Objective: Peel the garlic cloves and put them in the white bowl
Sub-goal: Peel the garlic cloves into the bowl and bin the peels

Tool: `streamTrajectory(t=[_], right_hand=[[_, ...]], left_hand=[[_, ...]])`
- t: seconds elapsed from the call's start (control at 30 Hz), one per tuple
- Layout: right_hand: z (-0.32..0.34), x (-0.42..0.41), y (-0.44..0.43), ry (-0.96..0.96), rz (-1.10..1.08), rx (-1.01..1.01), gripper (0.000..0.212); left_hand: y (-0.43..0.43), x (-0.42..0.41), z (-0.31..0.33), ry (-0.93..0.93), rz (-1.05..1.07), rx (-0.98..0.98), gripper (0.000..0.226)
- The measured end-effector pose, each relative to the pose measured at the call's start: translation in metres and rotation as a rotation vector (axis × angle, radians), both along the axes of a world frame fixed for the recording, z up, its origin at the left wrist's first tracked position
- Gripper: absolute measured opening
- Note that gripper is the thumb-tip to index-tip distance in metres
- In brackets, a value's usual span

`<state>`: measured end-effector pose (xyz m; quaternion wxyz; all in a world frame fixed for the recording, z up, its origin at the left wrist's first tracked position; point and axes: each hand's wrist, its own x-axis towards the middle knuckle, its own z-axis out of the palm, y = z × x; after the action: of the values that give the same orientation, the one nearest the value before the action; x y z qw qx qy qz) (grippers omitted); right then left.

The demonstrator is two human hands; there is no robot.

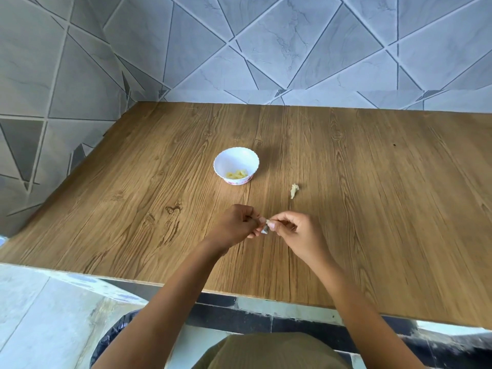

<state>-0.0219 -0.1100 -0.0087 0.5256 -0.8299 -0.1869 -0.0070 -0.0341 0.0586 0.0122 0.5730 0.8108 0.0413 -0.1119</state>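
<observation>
The left hand (235, 225) and right hand (295, 230) meet with curled fingers, both pinching one small garlic clove (265, 228) over the table (372, 209), toward its near edge. Farther in, mid-table, the white bowl (234, 158) holds peeled cloves (237, 174). Just right of it lies a pale scrap (294, 190), possibly skin.

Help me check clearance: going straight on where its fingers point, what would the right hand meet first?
Probably the left hand, just across the garlic clove that the right hand also pinches.
</observation>
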Motion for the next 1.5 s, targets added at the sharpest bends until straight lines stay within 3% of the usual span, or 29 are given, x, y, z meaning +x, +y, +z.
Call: streamTrajectory(t=[0.07,0.17,0.23,0.33,0.47,0.53,0.63,0.7,0.8,0.9,1.1,1.33,1.43,1.5], right_hand=[[0.001,-0.001,0.002,0.15,-0.02,0.061,0.006],[0.009,0.001,0.001,0.618,-0.024,0.328,0.006],[0.014,0.004,-0.002,0.842,-0.01,0.464,0.004],[0.014,0.004,-0.005,0.998,0.029,0.61,0.006],[0.01,0.001,-0.003,0.81,0.011,0.577,0.006],[0.007,-0.001,-0.002,0.677,-0.02,0.51,0.006],[0.003,-0.004,-0.001,0.521,-0.058,0.41,0.009],[0.002,-0.005,0.001,0.458,-0.065,0.372,0.011],[0.0,-0.007,0.003,0.432,-0.072,0.332,0.011],[-0.001,-0.007,0.002,0.449,-0.074,0.327,0.009],[-0.001,-0.007,0.005,0.47,0.013,0.335,0.009],[-0.005,-0.004,0.004,0.687,0.072,0.609,0.01],[-0.008,-0.007,0.003,0.42,-0.018,0.401,0.005],[-0.01,-0.008,0.006,0.074,-0.118,0.075,0.008]], left_hand=[[-0.002,-0.003,-0.002,-0.103,0.017,0.092,0.015],[-0.004,-0.008,-0.003,-0.251,0.018,0.182,0.012],[-0.004,-0.011,-0.001,-0.207,-0.009,-0.003,0.011],[-0.004,-0.011,0.003,-0.086,-0.052,-0.246,0.013],[-0.007,-0.008,0.005,-0.055,0.024,-0.162,0.015],[-0.005,-0.005,0.003,-0.113,0.094,0.073,0.016],[-0.002,-0.003,-0.006,-0.235,0.022,0.556,0.018],[-0.001,-0.005,-0.008,-0.273,-0.019,0.68,0.021],[0.0,-0.007,-0.006,-0.342,0.097,0.448,0.009],[-0.003,-0.006,-0.001,-0.251,0.107,0.139,0.011],[-0.001,-0.003,0.002,-0.087,0.006,-0.047,0.018],[-0.001,0.0,0.002,0.249,-0.013,-0.499,0.019],[-0.007,-0.002,-0.002,0.281,0.064,-0.52,0.018],[-0.013,-0.003,-0.005,0.174,0.146,-0.325,0.018]])
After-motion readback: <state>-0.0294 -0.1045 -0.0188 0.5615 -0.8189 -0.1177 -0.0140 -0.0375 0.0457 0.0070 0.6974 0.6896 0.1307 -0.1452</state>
